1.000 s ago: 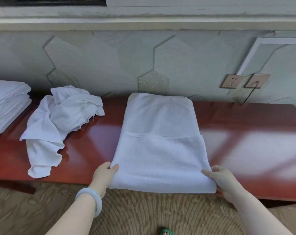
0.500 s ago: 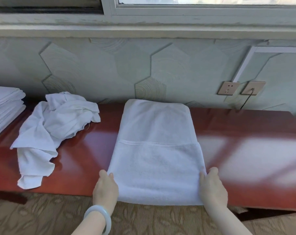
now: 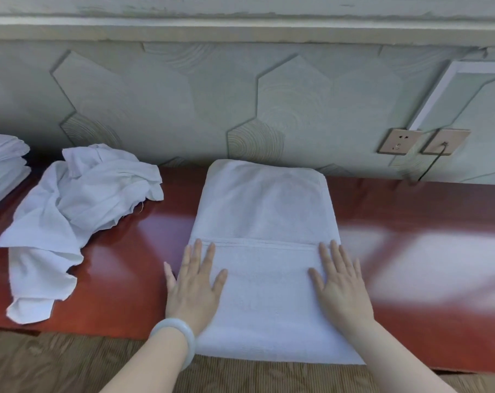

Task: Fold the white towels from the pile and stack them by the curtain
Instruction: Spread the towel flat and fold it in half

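Glossy red counter (image 3: 410,222) below hexagon-patterned wall (image 3: 184,103) holds towel (image 3: 264,211).

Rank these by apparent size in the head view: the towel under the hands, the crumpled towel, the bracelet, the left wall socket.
1. towel under the hands
2. crumpled towel
3. bracelet and left wall socket: alike, bracelet nearer the camera, so unranked

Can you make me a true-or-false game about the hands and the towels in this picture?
1. The left hand and right hand rest flat on the folded towel. True.
2. A bracelet is on the right wrist. False: it is on the left wrist.
3. A crumpled towel lies left of the folded one. True.
4. The table is blue. False: it is red-brown.
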A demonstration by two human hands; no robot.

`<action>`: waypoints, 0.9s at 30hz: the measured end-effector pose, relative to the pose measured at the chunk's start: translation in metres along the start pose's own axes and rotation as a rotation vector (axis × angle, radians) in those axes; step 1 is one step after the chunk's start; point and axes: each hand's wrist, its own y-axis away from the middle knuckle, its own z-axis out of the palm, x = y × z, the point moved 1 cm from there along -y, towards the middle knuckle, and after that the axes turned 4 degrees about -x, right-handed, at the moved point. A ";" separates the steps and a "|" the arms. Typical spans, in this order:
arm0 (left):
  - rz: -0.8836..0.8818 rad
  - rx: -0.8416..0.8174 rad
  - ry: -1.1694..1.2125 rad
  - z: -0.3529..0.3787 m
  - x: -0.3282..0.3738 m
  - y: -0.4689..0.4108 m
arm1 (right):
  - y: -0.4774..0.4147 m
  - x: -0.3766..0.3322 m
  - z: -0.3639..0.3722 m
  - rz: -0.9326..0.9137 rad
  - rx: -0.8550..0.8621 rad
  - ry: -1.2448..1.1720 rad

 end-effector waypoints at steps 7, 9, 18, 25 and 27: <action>0.078 0.015 0.005 -0.022 0.029 -0.003 | -0.006 -0.028 -0.022 -0.035 0.123 -0.003; 0.166 -0.029 -0.031 -0.013 0.029 0.003 | 0.007 -0.044 -0.006 -0.321 0.066 0.043; -0.150 -0.107 0.182 -0.024 -0.019 0.029 | 0.025 0.010 -0.020 0.235 0.030 -0.262; -0.184 -0.103 0.278 -0.028 -0.012 0.040 | 0.047 -0.002 -0.029 0.408 -0.096 -0.316; -0.153 -0.187 0.287 -0.034 -0.005 0.041 | 0.034 0.012 -0.036 0.351 -0.097 -0.282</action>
